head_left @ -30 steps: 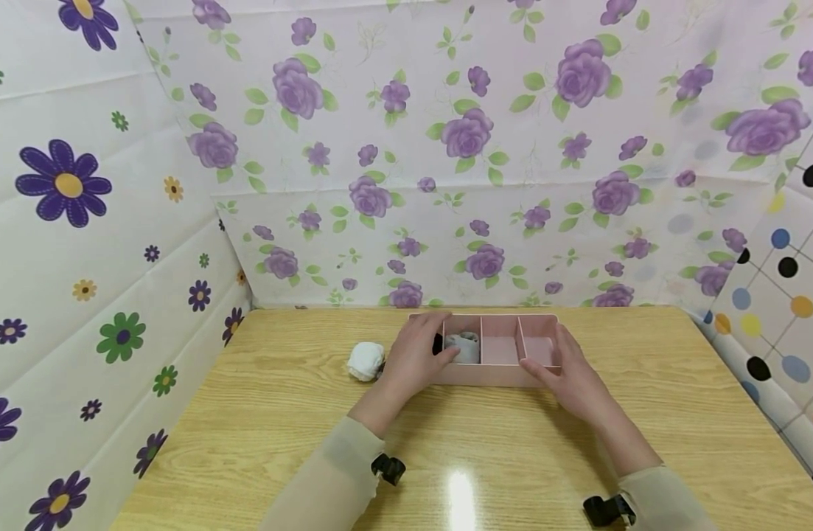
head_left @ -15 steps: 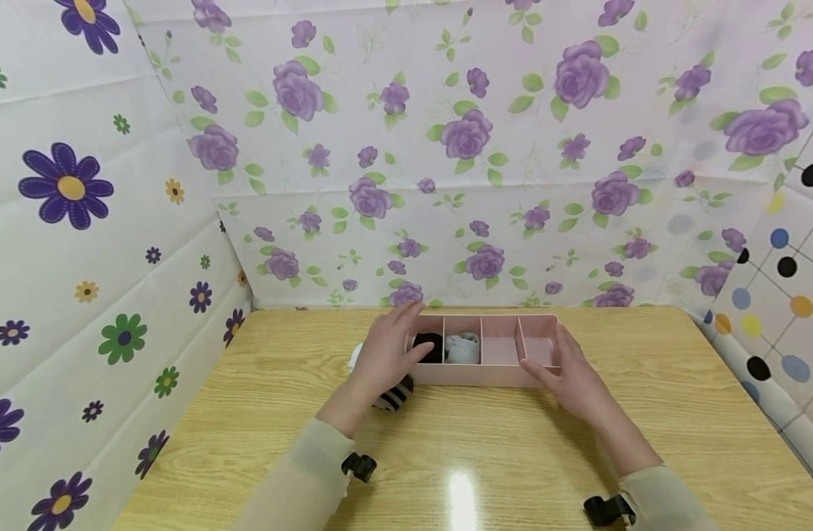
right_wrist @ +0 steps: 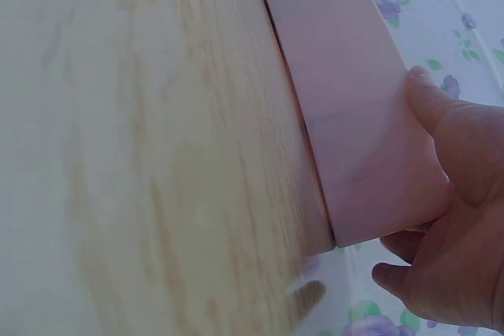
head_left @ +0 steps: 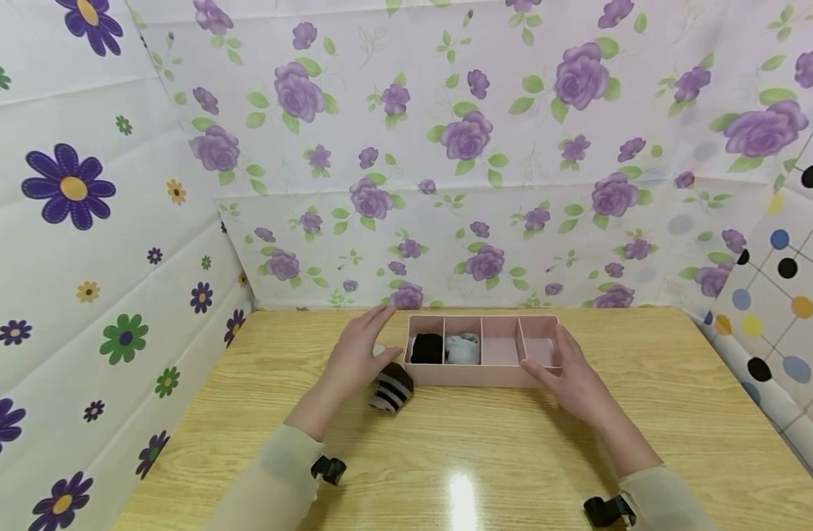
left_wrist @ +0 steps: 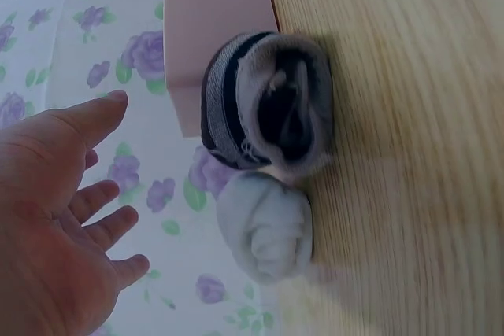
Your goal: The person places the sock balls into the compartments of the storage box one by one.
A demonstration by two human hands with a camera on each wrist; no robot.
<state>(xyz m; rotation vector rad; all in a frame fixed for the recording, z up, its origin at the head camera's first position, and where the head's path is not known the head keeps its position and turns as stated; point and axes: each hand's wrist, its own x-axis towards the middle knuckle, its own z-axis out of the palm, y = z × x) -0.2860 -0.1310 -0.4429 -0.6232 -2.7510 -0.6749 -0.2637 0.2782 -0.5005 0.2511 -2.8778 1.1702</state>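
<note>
A pink four-compartment organizer box (head_left: 472, 377) sits toward the back of the table. A rolled black sock (head_left: 427, 349) lies in its leftmost compartment, and a rolled light grey sock (head_left: 462, 349) fills the one beside it. My right hand (head_left: 573, 377) grips the box's right end, thumb at the front rim and fingers round the end wall. Left of the box, my left hand (head_left: 355, 355) hovers with spread fingers and holds nothing. Below its thumb is a rolled striped sock (head_left: 393, 389) near the box's corner. A rolled white sock (left_wrist: 268, 230), mostly covered by the hand in the head view, lies beside it.
The wooden table (head_left: 512, 457) reaches back to a wall hung with purple-flowered cloth (head_left: 466, 221). More patterned cloth closes off the left and right sides. The two right-hand compartments (head_left: 502, 343) show bare pink floors.
My left hand has moved left, off the box's left end, uncovering the black sock and the striped sock while coming over the white one. My right hand keeps its place on the box.
</note>
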